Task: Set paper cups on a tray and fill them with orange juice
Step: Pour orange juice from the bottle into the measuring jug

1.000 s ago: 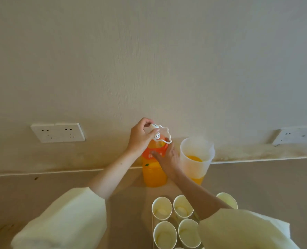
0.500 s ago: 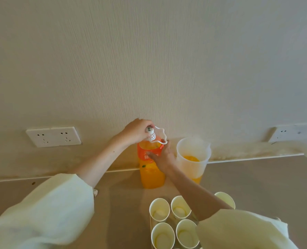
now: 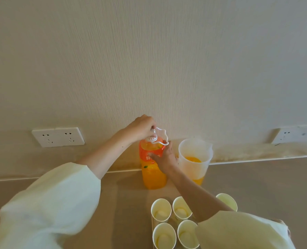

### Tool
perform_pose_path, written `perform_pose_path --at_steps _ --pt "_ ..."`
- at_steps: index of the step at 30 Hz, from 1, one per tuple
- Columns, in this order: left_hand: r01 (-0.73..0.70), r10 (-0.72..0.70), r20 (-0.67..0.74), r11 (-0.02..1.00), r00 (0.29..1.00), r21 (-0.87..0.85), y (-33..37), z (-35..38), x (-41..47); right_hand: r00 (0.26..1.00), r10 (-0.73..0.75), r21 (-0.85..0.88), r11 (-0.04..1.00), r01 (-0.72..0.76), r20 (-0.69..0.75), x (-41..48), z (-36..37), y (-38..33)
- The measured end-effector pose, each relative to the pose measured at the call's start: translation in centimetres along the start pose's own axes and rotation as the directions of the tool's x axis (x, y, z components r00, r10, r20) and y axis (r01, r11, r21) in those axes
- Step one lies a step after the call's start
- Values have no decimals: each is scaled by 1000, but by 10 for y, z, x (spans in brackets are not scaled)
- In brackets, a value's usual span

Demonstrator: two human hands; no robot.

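The bottle (image 3: pixel 153 175) was orange with a red-orange label (image 3: pixel 149 154) and white cap (image 3: pixel 150 139). Right of it, the frosted white jug (image 3: pixel 190 150) held orange juice (image 3: pixel 193 159). The paper cups (image 3: pixel 160 211) looked cream, perhaps white inside.

Pale wall (image 3: pixel 149 60) with fine up-and-down lines. White socket plate (image 3: pixel 58 137) low down past the desk's far left edge, another socket plate (image 3: pixel 294 134) far right. Smooth tan desk (image 3: pixel 256 177) below.

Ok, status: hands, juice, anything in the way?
Left hand grips the bottle cap. Right hand holds the juice bottle upright. Pitcher part full, paper cups empty. Right forearm crosses over the cups.
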State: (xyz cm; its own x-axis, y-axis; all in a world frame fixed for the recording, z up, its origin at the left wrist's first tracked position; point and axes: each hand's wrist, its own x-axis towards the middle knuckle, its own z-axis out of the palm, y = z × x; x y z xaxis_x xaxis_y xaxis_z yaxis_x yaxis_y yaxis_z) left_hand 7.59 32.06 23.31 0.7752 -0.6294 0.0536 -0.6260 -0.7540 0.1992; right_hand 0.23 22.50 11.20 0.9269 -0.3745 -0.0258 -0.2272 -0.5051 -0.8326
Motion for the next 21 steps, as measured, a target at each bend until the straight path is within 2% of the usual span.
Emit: perform_pose_path --at_steps 5,10,11,13,15,16,18,21 --pt "81 -69 -88 988 994 134 13 5 4 1000 -7 29 1000 6 5 1 0 0" --pt "148 -135 -104 980 985 130 16 8 5 1000 -18 87 996 16 18 0 0 -2" --pt "141 -132 -80 982 988 127 18 6 5 1000 -20 106 994 18 19 0 0 -2" --pt "99 -104 54 991 993 89 22 -1 5 999 -24 136 991 19 31 0 -2 -4" --pt "59 -52 174 998 983 -31 23 -8 3 999 -30 119 993 25 41 1 -2 -2" --pt "54 -36 171 993 985 -108 24 -9 3 999 -23 99 995 18 46 0 -3 -2" --pt "52 -49 25 988 998 -146 23 -7 0 999 2 81 997 -6 40 1 -4 -2" --pt "165 -148 -158 981 976 99 16 0 -2 998 30 63 997 -33 47 0 -3 -3"
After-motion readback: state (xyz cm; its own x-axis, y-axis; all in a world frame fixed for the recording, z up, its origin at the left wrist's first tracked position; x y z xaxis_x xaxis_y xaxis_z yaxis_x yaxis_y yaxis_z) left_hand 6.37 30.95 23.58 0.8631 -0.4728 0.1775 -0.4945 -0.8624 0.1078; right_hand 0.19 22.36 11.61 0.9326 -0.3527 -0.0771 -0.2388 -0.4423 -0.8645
